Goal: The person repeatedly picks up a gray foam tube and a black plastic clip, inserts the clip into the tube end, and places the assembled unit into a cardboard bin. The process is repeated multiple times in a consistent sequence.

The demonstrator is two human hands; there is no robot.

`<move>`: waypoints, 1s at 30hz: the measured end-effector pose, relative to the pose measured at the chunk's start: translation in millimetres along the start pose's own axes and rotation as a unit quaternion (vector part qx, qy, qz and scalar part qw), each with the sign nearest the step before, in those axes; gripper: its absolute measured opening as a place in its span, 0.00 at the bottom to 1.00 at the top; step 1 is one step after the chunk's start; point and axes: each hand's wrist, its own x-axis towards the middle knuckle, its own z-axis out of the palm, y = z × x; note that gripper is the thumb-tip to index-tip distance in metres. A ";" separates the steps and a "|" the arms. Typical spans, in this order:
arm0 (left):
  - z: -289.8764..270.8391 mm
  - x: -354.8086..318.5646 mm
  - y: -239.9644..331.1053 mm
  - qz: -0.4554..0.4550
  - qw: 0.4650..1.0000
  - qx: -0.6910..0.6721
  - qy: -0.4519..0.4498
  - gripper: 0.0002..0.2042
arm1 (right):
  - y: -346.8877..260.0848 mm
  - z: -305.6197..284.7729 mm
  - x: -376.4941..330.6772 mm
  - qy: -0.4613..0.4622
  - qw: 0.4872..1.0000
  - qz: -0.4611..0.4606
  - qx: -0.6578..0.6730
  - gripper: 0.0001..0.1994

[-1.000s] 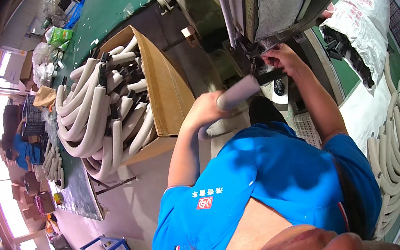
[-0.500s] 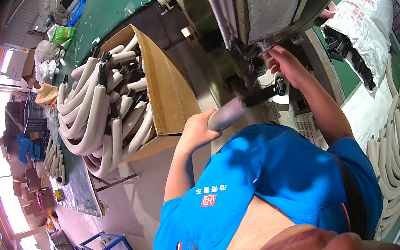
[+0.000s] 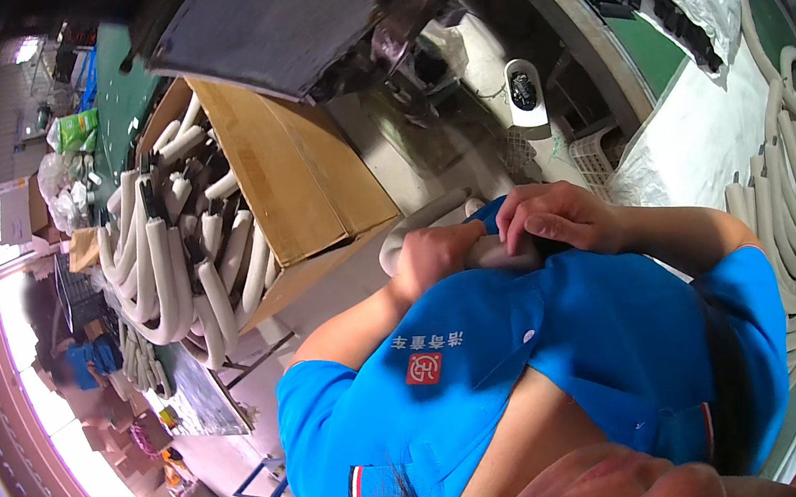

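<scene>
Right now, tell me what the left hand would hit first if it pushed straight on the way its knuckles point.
Most likely the right hand: the left hand grips the pale foam tube and faces it closely. Depth between them is unclear.

1. The foam tube [image 3: 434, 219] is a pale grey-white, round-sectioned length of soft-looking pipe sleeve with a smooth matt skin.
2. It lies close against the chest of the blue shirt, running slantwise from the upper left down toward the right.
3. Its free end points up and to the left, rounded and uncovered, above the left hand [image 3: 434, 256].
4. The left hand wraps around its middle in a closed fist.
5. The right hand [image 3: 560, 217] covers its other end, fingers curled over the top, so that end is hidden.
6. Between the two hands only a short pale stretch shows.
</scene>
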 end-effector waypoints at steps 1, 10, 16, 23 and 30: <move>4.5 3.2 -0.1 0.008 1.000 0.000 0.002 0.16 | 1.7 -2.1 -2.4 -0.003 1.000 0.009 0.000 0.19; 16.8 9.7 -2.5 -0.185 0.937 0.017 0.296 0.20 | 19.2 -35.6 2.1 0.288 0.936 -0.014 0.202 0.27; -21.5 -54.6 -70.9 -0.108 0.577 -0.657 0.473 0.13 | 132.6 -94.8 -68.9 0.550 0.823 0.132 0.046 0.33; 110.4 -25.7 -186.9 -0.418 0.805 -0.154 0.392 0.25 | 67.6 -39.3 -31.5 0.078 0.881 0.046 0.464 0.18; 32.5 138.5 65.3 0.149 0.903 -0.382 0.127 0.43 | 50.0 -41.4 -40.6 0.068 0.949 0.140 0.275 0.26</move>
